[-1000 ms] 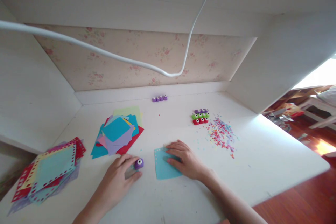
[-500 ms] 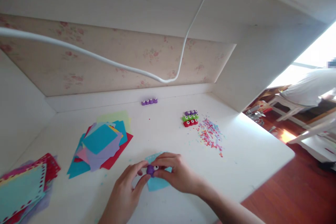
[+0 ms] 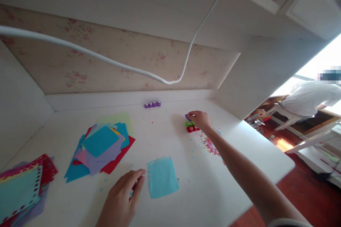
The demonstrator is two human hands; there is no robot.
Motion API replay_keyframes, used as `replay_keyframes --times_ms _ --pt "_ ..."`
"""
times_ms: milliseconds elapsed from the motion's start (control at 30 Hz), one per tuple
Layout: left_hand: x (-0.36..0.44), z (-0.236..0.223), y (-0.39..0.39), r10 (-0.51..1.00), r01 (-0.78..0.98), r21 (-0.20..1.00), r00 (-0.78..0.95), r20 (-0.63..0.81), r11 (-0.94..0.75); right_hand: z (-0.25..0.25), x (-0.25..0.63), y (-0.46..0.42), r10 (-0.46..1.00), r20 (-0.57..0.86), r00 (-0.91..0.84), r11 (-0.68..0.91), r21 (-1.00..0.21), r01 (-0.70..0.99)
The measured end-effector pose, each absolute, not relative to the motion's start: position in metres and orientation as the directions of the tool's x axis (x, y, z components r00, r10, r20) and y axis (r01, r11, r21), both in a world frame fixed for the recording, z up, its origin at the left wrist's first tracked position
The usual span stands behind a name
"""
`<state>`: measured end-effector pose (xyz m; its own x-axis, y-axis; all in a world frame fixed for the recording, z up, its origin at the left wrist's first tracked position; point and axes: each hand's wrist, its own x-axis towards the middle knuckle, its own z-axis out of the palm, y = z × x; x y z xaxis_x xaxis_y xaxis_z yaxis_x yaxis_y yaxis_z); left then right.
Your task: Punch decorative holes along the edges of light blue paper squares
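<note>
Light blue sheet just beside left hand's grip; right hand at the punch cluster

The white tabletop (image 3: 170, 142) spans the lower half of the frame, with a floral panel (image 3: 106, 78) above it, upper left to centre. A seated person (image 3: 306, 95) in a white top is seen at the right edge.

At left of centre lies a pile of coloured paper (image 3: 103, 142), uppermost piece blue. Sheets with punched borders (image 3: 18, 184) are stacked in the lower left corner.

Left hand (image 3: 124, 189), bottom centre: grip partly spread, fingers curled, thumb slightly apart from them. The light blue sheet (image 3: 163, 178) lies flat immediately to the right of these fingertips; contact cannot be confirmed. Holes are noted along its top and left edges.

Confetti (image 3: 209, 145) is scattered at centre right, partly behind the right forearm. The right hand (image 3: 200, 118) is above it, fingers drawn in, at the back of a cluster of red and green punches (image 3: 191, 128). A small purple punch (image 3: 187, 116) shows at the left of its fingertips; whether the grip pinches it or merely rests there cannot be told.

Four purple punches (image 3: 152, 104) stand in a row near the back edge, upper centre, well apart from both hands.
</note>
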<state>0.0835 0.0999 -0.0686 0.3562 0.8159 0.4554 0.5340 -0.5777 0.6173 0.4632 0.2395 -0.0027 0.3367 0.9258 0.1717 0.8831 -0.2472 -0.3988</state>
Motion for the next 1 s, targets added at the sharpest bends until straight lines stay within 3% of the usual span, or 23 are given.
replay_keyframes --times_ms 233,400,667,1000 --pt "0.084 -0.067 0.101 0.754 0.537 0.533 0.397 0.524 -0.654 -0.023 0.459 0.256 0.965 0.093 0.246 -0.230 -0.153 0.961" --pt "0.082 -0.069 0.101 0.726 0.544 0.491 0.405 0.556 -0.680 -0.020 0.448 0.262 0.978 0.100 0.185 -0.177 -0.086 0.980" --pt "0.080 -0.066 0.103 0.699 0.533 0.454 0.504 0.506 -0.714 -0.032 0.391 0.315 0.999 0.050 -0.013 0.021 -0.176 0.984" --pt "0.079 -0.088 0.107 0.647 0.510 0.399 0.616 0.450 -0.763 -0.036 0.340 0.393 0.996 0.066 -0.061 0.078 -0.312 0.947"
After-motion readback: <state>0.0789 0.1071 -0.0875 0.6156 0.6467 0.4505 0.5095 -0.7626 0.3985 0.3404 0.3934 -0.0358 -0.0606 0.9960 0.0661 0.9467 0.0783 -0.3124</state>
